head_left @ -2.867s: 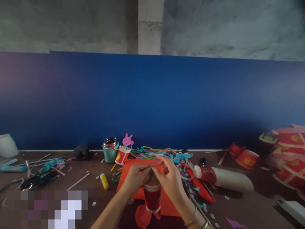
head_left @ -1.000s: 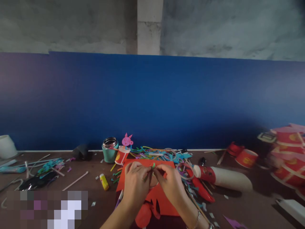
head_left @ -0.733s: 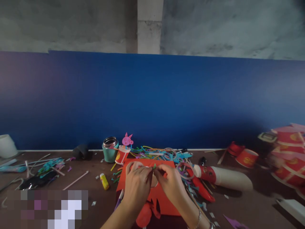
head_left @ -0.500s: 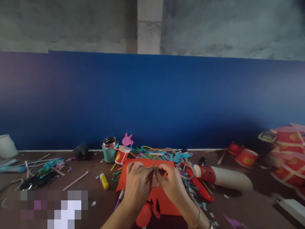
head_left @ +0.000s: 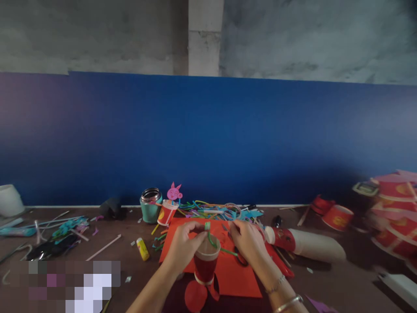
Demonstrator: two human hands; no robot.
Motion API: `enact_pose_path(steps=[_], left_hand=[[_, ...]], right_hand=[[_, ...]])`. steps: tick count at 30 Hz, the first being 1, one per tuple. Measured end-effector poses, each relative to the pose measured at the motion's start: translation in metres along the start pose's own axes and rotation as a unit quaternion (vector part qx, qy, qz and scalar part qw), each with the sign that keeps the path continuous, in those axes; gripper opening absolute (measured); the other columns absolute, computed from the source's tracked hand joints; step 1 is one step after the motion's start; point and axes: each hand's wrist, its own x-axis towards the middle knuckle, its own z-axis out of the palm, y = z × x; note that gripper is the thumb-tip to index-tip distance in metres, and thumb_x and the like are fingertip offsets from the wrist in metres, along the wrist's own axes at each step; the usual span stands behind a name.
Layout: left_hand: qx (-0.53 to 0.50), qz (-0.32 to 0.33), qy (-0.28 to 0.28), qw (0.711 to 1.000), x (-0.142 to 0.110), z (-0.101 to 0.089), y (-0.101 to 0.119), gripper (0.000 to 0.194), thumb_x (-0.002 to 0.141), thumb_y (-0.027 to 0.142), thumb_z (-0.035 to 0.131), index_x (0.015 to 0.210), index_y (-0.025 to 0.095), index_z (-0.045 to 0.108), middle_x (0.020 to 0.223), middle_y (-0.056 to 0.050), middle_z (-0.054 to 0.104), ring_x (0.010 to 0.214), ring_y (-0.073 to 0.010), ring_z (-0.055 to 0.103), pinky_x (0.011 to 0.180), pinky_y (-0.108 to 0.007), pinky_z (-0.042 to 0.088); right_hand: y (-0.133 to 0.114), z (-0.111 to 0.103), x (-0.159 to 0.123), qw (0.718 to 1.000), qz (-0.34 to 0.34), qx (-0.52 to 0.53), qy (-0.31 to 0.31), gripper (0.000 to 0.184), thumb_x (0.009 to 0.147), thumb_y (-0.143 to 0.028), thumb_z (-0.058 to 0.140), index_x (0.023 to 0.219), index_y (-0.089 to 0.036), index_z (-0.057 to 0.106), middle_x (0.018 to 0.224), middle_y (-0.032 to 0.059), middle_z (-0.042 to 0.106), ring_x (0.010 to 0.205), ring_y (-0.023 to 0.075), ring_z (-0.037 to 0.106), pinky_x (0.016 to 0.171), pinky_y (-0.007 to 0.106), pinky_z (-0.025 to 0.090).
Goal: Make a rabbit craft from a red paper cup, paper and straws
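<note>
In the head view my left hand point(head_left: 187, 243) is closed in a pinch on the upper end of a bent green straw point(head_left: 211, 240). Below it is an upright red paper cup point(head_left: 206, 267) with a pale rim. Another green piece point(head_left: 229, 251) sticks out to the right of the rim. My right hand point(head_left: 246, 237) has its fingers curled over a pair of scissors; a blade tip shows left of the fingers and a dark handle loop point(head_left: 241, 259) below them. Red paper point(head_left: 239, 280) lies beneath, with a round red cutout point(head_left: 196, 296) in front.
A glue stick point(head_left: 142, 249) and a teal jar point(head_left: 151, 205) are on the left. Behind my hands stand a cup with a pink paper figure point(head_left: 174, 191) and a heap of coloured straws point(head_left: 211, 208). A white-and-red bottle point(head_left: 309, 244) lies right; stacked red cups point(head_left: 395, 217) stand farther right.
My hands have moved apart after being together over the red paper. The cup now shows between them, with the green straw in my left hand. My right hand has moved right, onto the scissors.
</note>
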Motion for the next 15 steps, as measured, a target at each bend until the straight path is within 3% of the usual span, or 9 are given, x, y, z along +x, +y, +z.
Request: enact_pose_path(steps=[2,5,8,15], left_hand=[[0.002,-0.003,-0.005,1.0,-0.001,0.001,0.001,0.009,0.066,0.022,0.064,0.069,0.016,0.069,0.073,-0.006,0.071,0.076,-0.0213,0.062,0.073,-0.029,0.045],[0.031,0.003,-0.002,1.0,-0.002,0.002,-0.003,0.012,0.065,0.019,0.061,0.072,0.017,0.07,0.076,-0.006,0.071,0.078,-0.0218,0.062,0.075,-0.03,0.045],[0.062,0.015,-0.01,0.998,-0.004,0.003,-0.008,0.018,0.065,0.015,0.057,0.076,0.017,0.072,0.08,-0.006,0.071,0.079,-0.0218,0.062,0.075,-0.031,0.045],[0.204,0.066,0.003,0.977,-0.01,0.011,-0.007,0.014,0.069,0.022,0.06,0.064,0.018,0.072,0.069,-0.007,0.066,0.069,-0.0214,0.059,0.066,-0.03,0.042]], right_hand=[[-0.003,0.002,0.0,0.995,-0.038,0.096,-0.005,0.02,0.079,-0.022,0.046,0.075,-0.02,0.065,0.076,0.0063,0.067,0.075,0.0213,0.061,0.066,0.03,0.041],[-0.017,0.001,-0.003,0.966,-0.054,0.237,-0.089,0.023,0.081,-0.027,0.048,0.093,-0.02,0.066,0.09,0.0053,0.069,0.081,0.0197,0.062,0.07,0.029,0.045],[-0.031,-0.002,-0.007,0.95,-0.035,0.283,-0.123,0.022,0.08,-0.036,0.056,0.086,-0.019,0.068,0.083,0.0041,0.069,0.074,0.0184,0.061,0.065,0.026,0.045],[-0.039,0.001,-0.014,0.975,-0.02,0.217,-0.047,0.024,0.078,-0.032,0.058,0.059,-0.017,0.06,0.06,0.0018,0.061,0.06,0.0157,0.055,0.058,0.025,0.04]])
